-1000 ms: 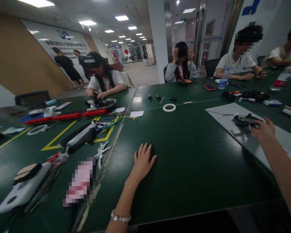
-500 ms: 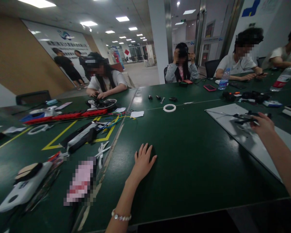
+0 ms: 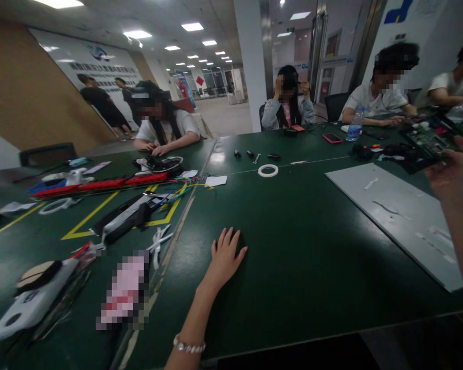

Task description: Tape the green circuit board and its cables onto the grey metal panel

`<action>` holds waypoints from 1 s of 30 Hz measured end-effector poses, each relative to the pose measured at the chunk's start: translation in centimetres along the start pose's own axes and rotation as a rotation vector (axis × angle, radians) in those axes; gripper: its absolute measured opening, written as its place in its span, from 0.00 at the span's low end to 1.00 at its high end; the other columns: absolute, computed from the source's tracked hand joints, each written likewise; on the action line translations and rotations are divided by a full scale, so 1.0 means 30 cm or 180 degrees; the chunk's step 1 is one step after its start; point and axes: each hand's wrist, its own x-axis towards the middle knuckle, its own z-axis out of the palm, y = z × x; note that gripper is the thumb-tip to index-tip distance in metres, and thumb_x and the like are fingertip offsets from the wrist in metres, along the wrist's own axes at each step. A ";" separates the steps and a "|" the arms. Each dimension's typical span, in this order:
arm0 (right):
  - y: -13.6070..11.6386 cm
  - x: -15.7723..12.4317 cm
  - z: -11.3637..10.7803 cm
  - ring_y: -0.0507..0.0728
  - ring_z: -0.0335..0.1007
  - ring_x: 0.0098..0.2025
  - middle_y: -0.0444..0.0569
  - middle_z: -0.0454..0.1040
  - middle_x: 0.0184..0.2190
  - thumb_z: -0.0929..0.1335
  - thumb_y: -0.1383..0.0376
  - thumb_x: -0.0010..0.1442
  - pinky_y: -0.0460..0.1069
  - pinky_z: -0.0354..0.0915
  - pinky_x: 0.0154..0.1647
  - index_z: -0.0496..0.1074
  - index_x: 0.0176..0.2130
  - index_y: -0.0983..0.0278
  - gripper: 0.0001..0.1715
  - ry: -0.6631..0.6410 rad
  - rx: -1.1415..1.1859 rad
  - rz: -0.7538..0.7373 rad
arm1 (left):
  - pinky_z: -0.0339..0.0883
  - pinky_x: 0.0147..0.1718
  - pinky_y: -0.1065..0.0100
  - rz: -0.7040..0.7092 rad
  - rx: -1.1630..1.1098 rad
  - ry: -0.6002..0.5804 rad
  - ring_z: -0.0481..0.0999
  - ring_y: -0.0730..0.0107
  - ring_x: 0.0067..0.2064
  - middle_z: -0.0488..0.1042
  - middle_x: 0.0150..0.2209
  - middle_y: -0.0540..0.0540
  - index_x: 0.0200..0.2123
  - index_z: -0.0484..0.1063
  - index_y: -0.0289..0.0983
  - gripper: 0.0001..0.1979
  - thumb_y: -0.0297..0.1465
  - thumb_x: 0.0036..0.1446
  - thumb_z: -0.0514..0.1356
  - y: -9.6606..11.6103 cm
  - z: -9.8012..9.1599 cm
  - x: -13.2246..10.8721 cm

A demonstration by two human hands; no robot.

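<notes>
My left hand [image 3: 227, 257] lies flat on the dark green table [image 3: 293, 246], fingers spread, touching nothing else. Raised at the right edge, my right hand [image 3: 453, 164] is closed on a green circuit board [image 3: 428, 137] with dark parts around it; its exact kind is blurred. The board is held in the air, beyond and above a grey-white panel [image 3: 389, 221] that lies on the table. On that panel are a thin dark strip [image 3: 389, 209] and several small white pieces [image 3: 371, 183].
A white tape ring [image 3: 268, 171], a small wrench [image 3: 256, 158] and small black parts lie at the far middle. Red strips [image 3: 100, 185], wires and a white device [image 3: 34, 298] cover the left side. A water bottle [image 3: 355, 124] stands far right. Several people sit around the table.
My right hand has lifted the circuit board off the panel, up and to the right, uncovering the small pieces there. My left hand stays flat on the table.
</notes>
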 end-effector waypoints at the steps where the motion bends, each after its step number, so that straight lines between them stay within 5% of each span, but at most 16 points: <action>1: -0.007 -0.026 0.002 0.51 0.73 0.38 0.52 0.72 0.46 0.62 0.80 0.50 0.46 0.65 0.30 0.70 0.53 0.60 0.32 -0.0143 0.0091 0.0008 | 0.43 0.61 0.41 0.0005 0.0010 0.0017 0.42 0.51 0.68 0.49 0.67 0.40 0.64 0.52 0.40 0.28 0.45 0.64 0.44 0.001 0.001 0.001; 5: 0.057 -0.179 0.004 0.51 0.72 0.32 0.48 0.73 0.34 0.69 0.77 0.45 0.46 0.67 0.30 0.75 0.47 0.62 0.28 -0.0537 -0.0015 0.0344 | 0.43 0.61 0.39 0.0036 -0.0017 0.0017 0.42 0.50 0.68 0.49 0.67 0.40 0.64 0.52 0.41 0.28 0.44 0.64 0.45 0.002 0.002 0.000; 11: 0.159 -0.417 0.073 0.52 0.71 0.35 0.46 0.76 0.34 0.74 0.69 0.44 0.44 0.68 0.34 0.74 0.48 0.61 0.29 -0.1441 -0.0506 0.1053 | 0.46 0.62 0.45 0.0131 -0.0314 0.0267 0.43 0.55 0.68 0.48 0.67 0.43 0.63 0.52 0.43 0.26 0.42 0.65 0.46 0.021 -0.022 0.009; 15: 0.158 -0.531 0.150 0.54 0.72 0.41 0.45 0.76 0.41 0.74 0.63 0.46 0.47 0.68 0.40 0.71 0.50 0.57 0.30 -0.2252 -0.0517 0.1246 | 0.49 0.63 0.57 0.0225 -0.0983 0.0561 0.49 0.63 0.67 0.49 0.67 0.46 0.63 0.52 0.44 0.24 0.40 0.65 0.46 0.107 -0.079 0.035; 19: 0.160 -0.620 0.207 0.56 0.71 0.44 0.45 0.76 0.43 0.73 0.61 0.49 0.50 0.66 0.45 0.72 0.48 0.57 0.25 -0.3006 -0.0565 0.1398 | 0.47 0.64 0.57 0.0494 -0.1997 0.0695 0.52 0.63 0.66 0.52 0.66 0.46 0.62 0.55 0.44 0.24 0.40 0.64 0.50 0.239 -0.125 0.100; 25: 0.185 -0.692 0.276 0.55 0.71 0.41 0.45 0.76 0.38 0.72 0.62 0.52 0.50 0.65 0.43 0.75 0.44 0.58 0.16 -0.4027 -0.0671 0.1399 | 0.67 0.50 0.56 0.0262 -0.4592 -0.0599 0.74 0.58 0.51 0.71 0.53 0.36 0.58 0.60 0.37 0.25 0.42 0.61 0.55 0.330 -0.116 0.207; 30: 0.204 -0.723 0.334 0.56 0.71 0.44 0.47 0.75 0.41 0.71 0.62 0.53 0.50 0.65 0.44 0.74 0.41 0.61 0.14 -0.4597 -0.0772 0.1401 | 0.72 0.34 0.67 -0.0072 -0.4911 -0.0977 0.80 0.63 0.38 0.77 0.43 0.38 0.51 0.68 0.35 0.23 0.41 0.55 0.62 0.290 -0.104 0.202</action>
